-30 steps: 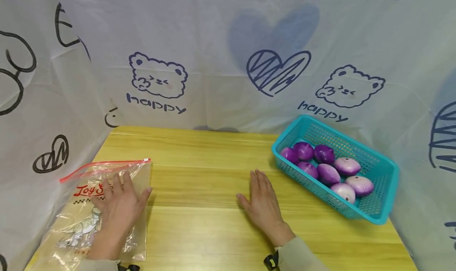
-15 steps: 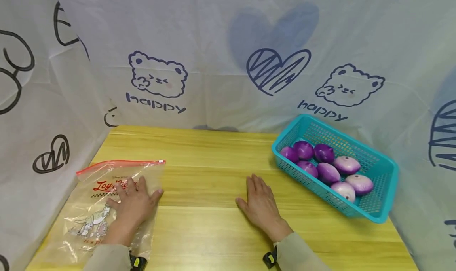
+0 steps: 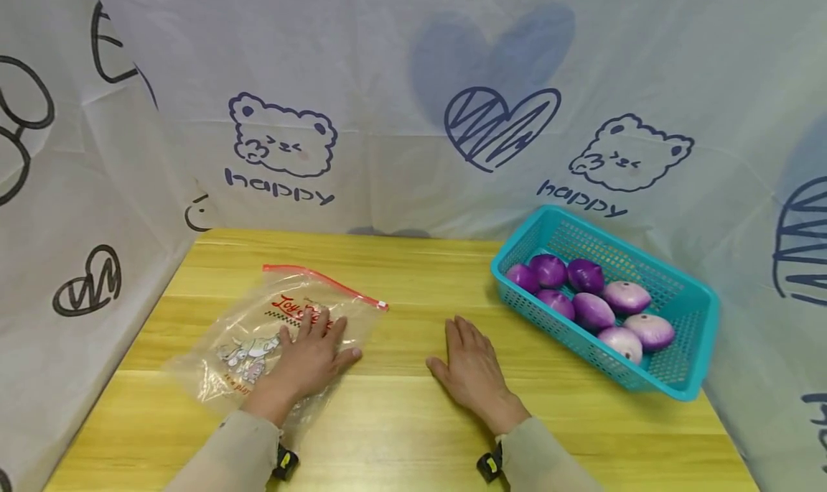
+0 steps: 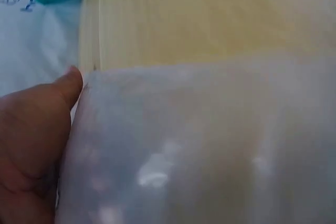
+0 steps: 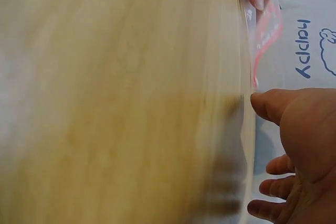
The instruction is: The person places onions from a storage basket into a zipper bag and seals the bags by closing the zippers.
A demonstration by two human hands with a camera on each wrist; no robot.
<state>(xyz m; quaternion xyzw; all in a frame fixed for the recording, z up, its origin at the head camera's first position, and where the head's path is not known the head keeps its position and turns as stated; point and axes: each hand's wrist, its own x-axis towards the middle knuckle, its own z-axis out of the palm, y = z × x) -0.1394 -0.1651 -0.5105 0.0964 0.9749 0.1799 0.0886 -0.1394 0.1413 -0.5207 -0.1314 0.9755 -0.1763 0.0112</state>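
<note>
A clear zip bag (image 3: 245,363) with a red zip strip and a printed cartoon lies tilted on the left half of the table. On its upper right part rests my left hand (image 3: 310,359), palm down with the fingers spread. In the left wrist view the bag's clear film (image 4: 199,145) stretches beside the thumb side of that hand (image 4: 31,140). My right hand (image 3: 474,370) lies palm down near the middle of the table, its fingers straight and holding nothing. Farther right, a teal basket (image 3: 701,348) holds several purple onions (image 3: 593,311).
The wooden table (image 3: 400,434) carries the bag and the basket. A white cloth (image 3: 388,169) with printed bears and hearts hangs behind it and along both sides. The basket stands close to the cloth at the back right.
My left hand has slid the zip bag to the right across the table, and the bag has turned clockwise. My right hand has hardly moved; the basket stays put.
</note>
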